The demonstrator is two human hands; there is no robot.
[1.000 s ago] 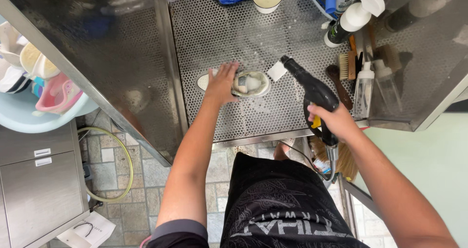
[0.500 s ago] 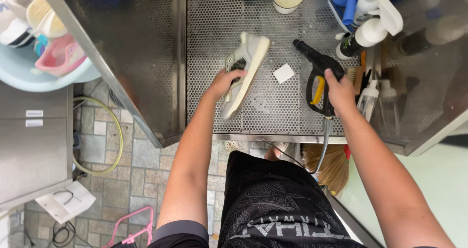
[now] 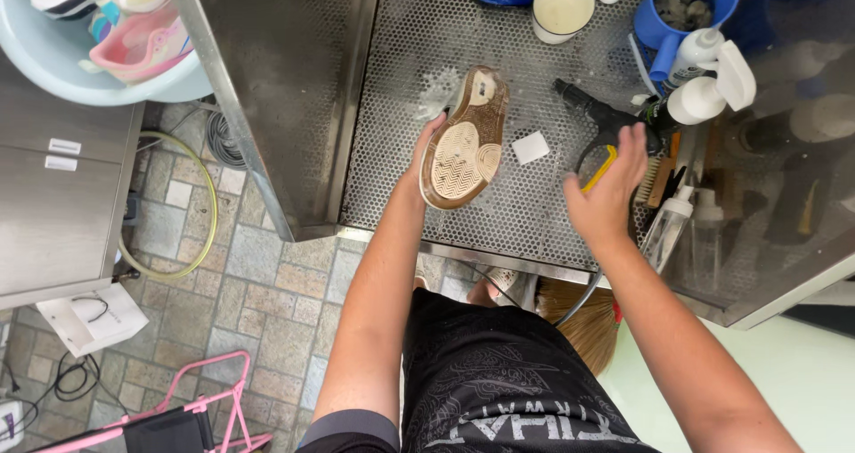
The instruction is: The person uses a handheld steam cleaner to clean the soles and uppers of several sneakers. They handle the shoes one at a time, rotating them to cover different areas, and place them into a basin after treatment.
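The left hand point(image 3: 426, 157) grasps a shoe point(image 3: 465, 138), tan sole up, over the perforated bench point(image 3: 401, 106). The right hand point(image 3: 610, 190) hovers released, fingers spread, above the black spray gun point(image 3: 598, 119). Far right, a blue jug point(image 3: 690, 3) holds dark scraps beside a white cup point(image 3: 563, 8); far left, a pale basin point(image 3: 80, 61) holds shoes.

Probably a shoe-cleaning workshop: perforated steel wash table point(image 3: 419, 25), brushes point(image 3: 661, 179), spray bottles point(image 3: 704, 83).
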